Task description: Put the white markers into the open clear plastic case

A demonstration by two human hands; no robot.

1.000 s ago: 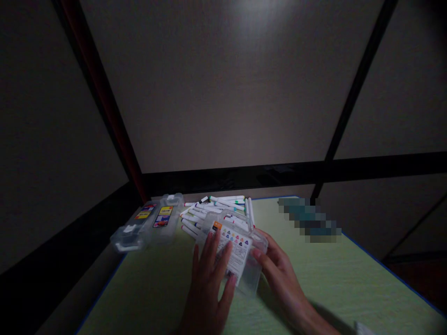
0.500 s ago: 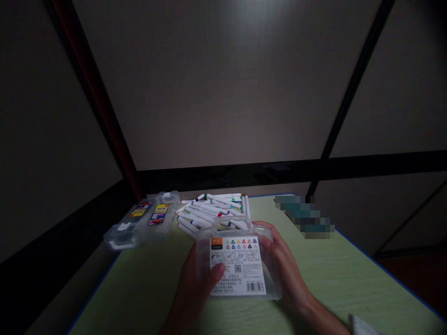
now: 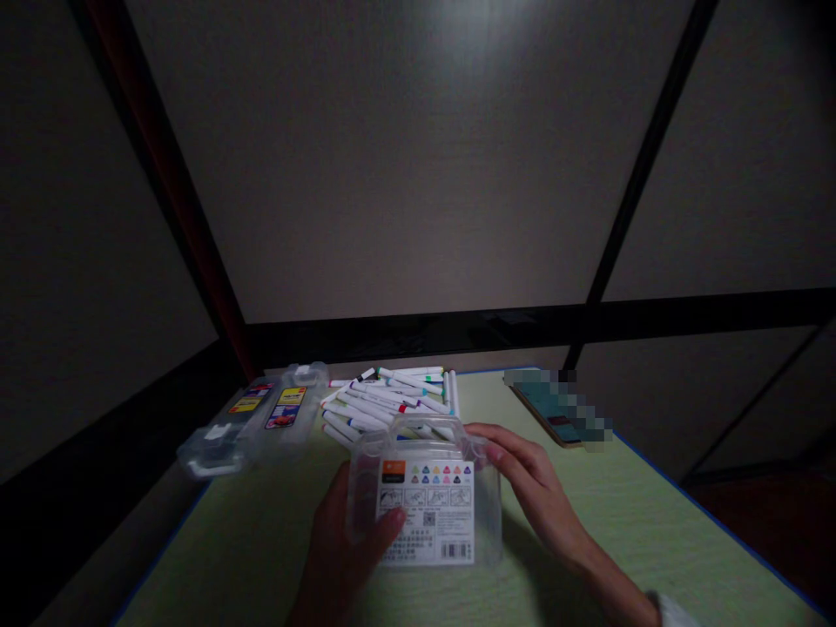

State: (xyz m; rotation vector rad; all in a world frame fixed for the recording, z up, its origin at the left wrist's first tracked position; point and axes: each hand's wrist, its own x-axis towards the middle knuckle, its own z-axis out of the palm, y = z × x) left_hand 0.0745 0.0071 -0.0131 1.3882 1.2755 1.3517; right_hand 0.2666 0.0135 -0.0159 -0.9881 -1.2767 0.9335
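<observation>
A clear plastic carrying case (image 3: 428, 501) with a moulded handle stands upright in front of me, its white printed label facing my way. My left hand (image 3: 349, 535) grips its left side, thumb pressed on the lower left of the label and fingers hidden behind. At the upper right corner my right hand (image 3: 532, 479) pinches the case edge between thumb and fingers, the palm held off the side wall. Just beyond the handle lies a loose pile of white markers (image 3: 379, 401) with coloured caps, partly covered by the case.
Two more clear cases (image 3: 252, 431) with yellow and purple labels lie at the back left of the green table (image 3: 620, 531). A phone (image 3: 555, 409), partly pixelated, rests at the back right. A panelled wall (image 3: 418, 174) rises behind the blue table edge.
The view has shifted slightly, so things sit a little further left. My right hand has slid from the case's right side up to its corner, and its palm has moved away.
</observation>
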